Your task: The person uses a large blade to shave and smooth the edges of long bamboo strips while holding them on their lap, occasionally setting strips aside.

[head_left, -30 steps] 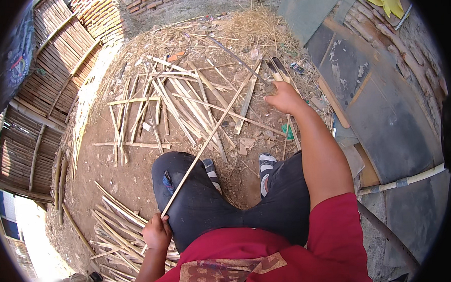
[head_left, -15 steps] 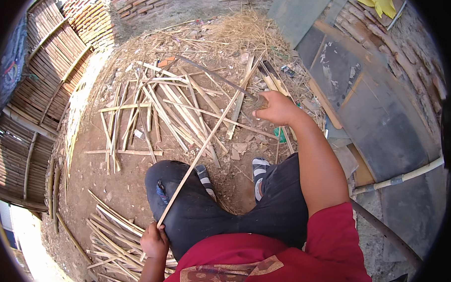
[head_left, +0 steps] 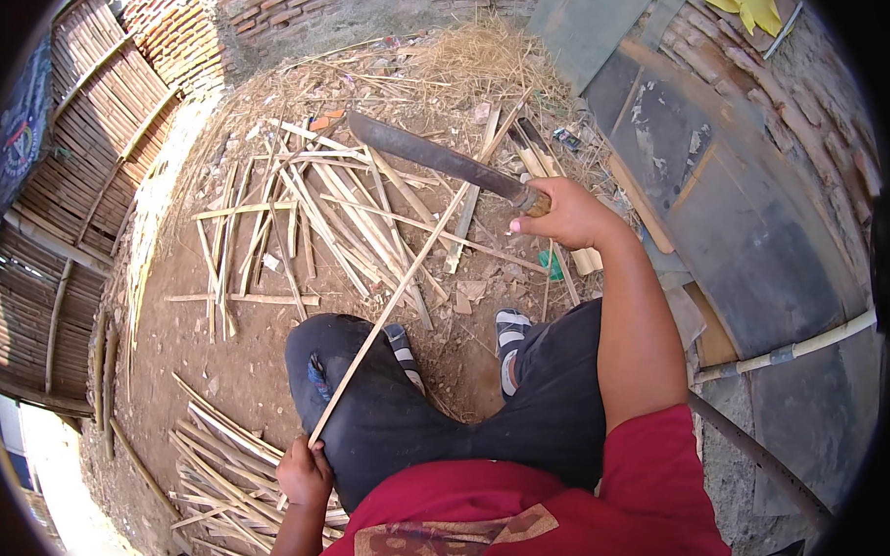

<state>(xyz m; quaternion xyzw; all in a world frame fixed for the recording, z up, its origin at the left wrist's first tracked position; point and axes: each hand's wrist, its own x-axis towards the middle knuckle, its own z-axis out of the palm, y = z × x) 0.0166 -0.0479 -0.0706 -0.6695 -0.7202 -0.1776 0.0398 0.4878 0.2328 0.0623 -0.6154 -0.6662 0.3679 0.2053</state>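
My right hand (head_left: pixel 565 213) is closed round the wooden handle of a machete (head_left: pixel 431 155), whose broad dark blade points to the far left with its flat side showing. The blade lies across the view of a long thin bamboo strip (head_left: pixel 392 301); I cannot tell whether they touch. My left hand (head_left: pixel 305 472) grips the near end of that strip beside my left thigh. From there the strip slants over my left knee and away to the far right, past the machete.
Split bamboo strips (head_left: pixel 340 208) lie scattered on the dirt ahead. Another heap of strips (head_left: pixel 226 472) is at my near left. Dark boards (head_left: pixel 758 257) lie along the right, a bamboo-slat panel (head_left: pixel 116 123) at the left. Dry straw (head_left: pixel 482 66) lies by the brick wall (head_left: pixel 279 7).
The machete has turned from edge-on to showing its broad side. My right hand has shifted slightly right and nearer. My left hand and the strip have hardly moved.
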